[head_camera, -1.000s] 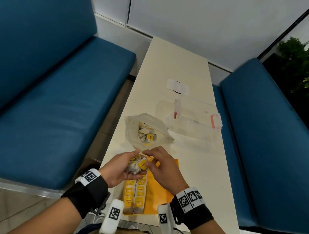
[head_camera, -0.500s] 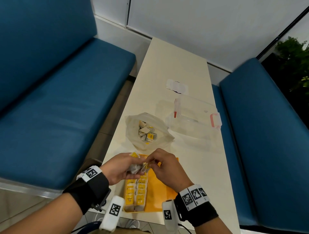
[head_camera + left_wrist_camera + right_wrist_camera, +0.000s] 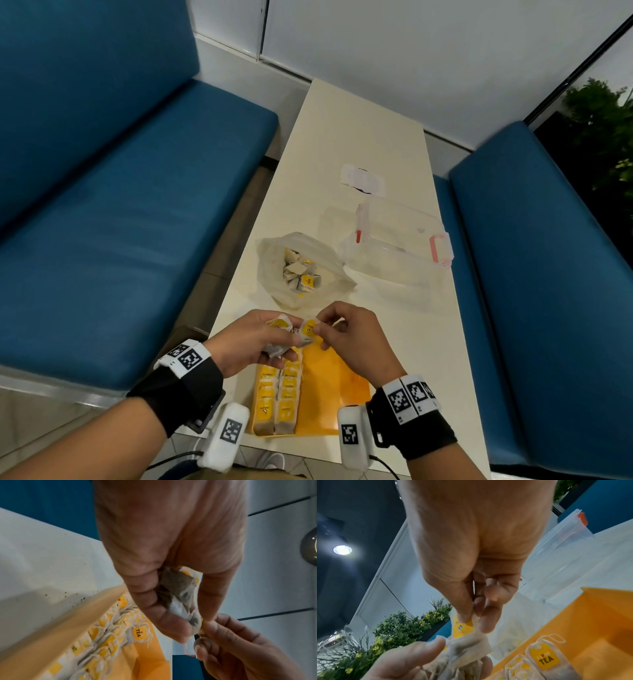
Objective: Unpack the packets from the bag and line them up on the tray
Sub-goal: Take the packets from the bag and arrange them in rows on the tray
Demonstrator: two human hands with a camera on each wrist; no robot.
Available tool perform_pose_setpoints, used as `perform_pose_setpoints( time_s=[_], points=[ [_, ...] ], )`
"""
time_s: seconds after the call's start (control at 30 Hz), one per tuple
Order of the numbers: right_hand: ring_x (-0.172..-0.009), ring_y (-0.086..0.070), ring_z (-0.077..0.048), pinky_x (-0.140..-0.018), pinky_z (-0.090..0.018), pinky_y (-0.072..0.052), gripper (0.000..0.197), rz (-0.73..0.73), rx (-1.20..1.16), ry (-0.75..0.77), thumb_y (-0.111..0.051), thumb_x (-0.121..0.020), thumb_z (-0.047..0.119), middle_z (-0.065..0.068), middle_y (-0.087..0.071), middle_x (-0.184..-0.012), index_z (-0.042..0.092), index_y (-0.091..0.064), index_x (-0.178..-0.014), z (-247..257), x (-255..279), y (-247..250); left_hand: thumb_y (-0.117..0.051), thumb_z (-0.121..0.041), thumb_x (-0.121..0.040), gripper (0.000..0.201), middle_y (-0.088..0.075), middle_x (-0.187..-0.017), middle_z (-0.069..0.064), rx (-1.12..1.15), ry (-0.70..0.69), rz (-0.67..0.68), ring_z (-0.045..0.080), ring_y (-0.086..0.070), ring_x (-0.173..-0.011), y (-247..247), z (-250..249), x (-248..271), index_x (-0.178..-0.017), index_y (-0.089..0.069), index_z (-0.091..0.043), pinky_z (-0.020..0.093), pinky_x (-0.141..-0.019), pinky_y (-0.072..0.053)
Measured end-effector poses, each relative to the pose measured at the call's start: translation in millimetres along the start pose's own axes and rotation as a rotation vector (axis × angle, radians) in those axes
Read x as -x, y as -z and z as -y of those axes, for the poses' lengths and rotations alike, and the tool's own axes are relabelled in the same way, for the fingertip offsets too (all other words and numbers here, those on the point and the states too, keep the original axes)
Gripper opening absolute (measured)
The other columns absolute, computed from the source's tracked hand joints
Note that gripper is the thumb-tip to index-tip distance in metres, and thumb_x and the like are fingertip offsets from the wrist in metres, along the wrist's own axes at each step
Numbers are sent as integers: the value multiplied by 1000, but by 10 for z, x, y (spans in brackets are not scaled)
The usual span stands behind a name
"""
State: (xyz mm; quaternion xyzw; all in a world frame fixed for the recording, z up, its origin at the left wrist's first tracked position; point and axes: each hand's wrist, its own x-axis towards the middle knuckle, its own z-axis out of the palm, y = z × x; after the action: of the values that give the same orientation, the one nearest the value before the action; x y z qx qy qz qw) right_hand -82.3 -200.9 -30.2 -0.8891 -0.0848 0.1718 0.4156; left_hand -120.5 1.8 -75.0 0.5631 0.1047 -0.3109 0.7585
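Above the tray's (image 3: pixel 342 394) far end, a clump of packets (image 3: pixel 279 337) is gripped in the left hand (image 3: pixel 246 342); one packet (image 3: pixel 308 330), now drawn apart from it, is pinched by the right hand (image 3: pixel 349 337). Two rows are lined up; the bag (image 3: pixel 301 270) beyond remains part-filled.

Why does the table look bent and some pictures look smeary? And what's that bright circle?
Head view: the wide lens bends the table edges, yet it stays sharp. Left wrist view: the tray rim smears from closeness or motion; the left hand fills the frame. Right wrist view: a ceiling lamp glares; the tea bag label stays readable.
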Motion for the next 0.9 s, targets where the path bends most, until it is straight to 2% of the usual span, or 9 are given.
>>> perform_pose_setpoints(
  time_s=[0.13,0.23,0.33,0.43,0.53,0.6,0.7,0.8,0.9],
  points=[
    [-69,-66,-20,-65,-28,-54,12,-22,10,25,-79,-82,19,6,-71,-78,25,-70,-76,15,-7,19,-77,-16,-89,20,-76,-93,11,-73,-67,-52,21,-72,-82,-25,-3,-25,-108,-77,-10,28,-64,-59],
    [-68,-60,-13,-65,-23,-50,13,-56,-84,47,-82,-79,14,2,-71,-78,20,-73,-73,-5,0,75,-79,-15,-88,20,-75,-89,10,-84,-76,-71,20,-71,-80,-17,5,-39,-108,-77,-11,29,-65,-58],
    [-73,-59,-10,-69,-23,-49,24,-83,56,34,-84,-75,16,5,-67,-79,31,-69,-64,-71,-14,142,-80,-16,-87,20,-76,-89,12,-98,-96,-132,19,-72,-79,51,5,-44,-107,-78,-13,32,-69,-60],
    [-78,-61,-16,-75,-33,-52,25,21,94,-55,-87,-70,17,4,-68,-81,33,-70,-60,-166,-7,161,-79,-17,-87,20,-77,-92,15,-113,-113,-154,21,-73,-81,86,-15,-37,-107,-78,-15,35,-73,-60],
    [-73,-62,-22,-74,-42,-54,19,31,10,-89,-88,-70,16,0,-70,-78,25,-73,-63,-214,14,191,-80,-17,-86,20,-77,-94,16,-165,-138,-160,21,-73,-81,55,-32,-31,-106,-79,-18,35,-73,-60],
    [-69,-60,-16,-70,-38,-52,14,46,-17,-67,-85,-75,14,0,-70,-77,20,-74,-69,-224,23,205,-83,-17,-84,21,-78,-96,14,-206,-152,-152,21,-73,-81,14,-28,-28,-105,-79,-20,34,-72,-60],
    [-64,-57,-6,-64,-22,-46,8,130,8,-42,-79,-82,15,4,-69,-72,18,-74,-77,-183,47,195,-86,-19,-81,26,-78,-98,9,-278,-176,-103,20,-75,-83,-62,-13,-24,-105,-79,-23,30,-67,-60],
    [-64,-60,-8,-64,-22,-48,6,146,17,-48,-75,-86,15,6,-68,-71,17,-73,-80,-178,41,174,-89,-22,-78,25,-79,-94,1,-363,-196,-91,15,-74,-80,-155,-2,-40,-101,-81,-23,27,-62,-57],
    [-62,-62,-10,-62,-22,-48,3,133,-53,-39,-73,-87,10,-2,-69,-74,10,-72,-84,-184,54,154,-85,-21,-82,10,-75,-77,0,-402,-216,-121,11,-69,-68,-206,25,-77,-89,-81,-16,28,-57,-54]
  ],
)
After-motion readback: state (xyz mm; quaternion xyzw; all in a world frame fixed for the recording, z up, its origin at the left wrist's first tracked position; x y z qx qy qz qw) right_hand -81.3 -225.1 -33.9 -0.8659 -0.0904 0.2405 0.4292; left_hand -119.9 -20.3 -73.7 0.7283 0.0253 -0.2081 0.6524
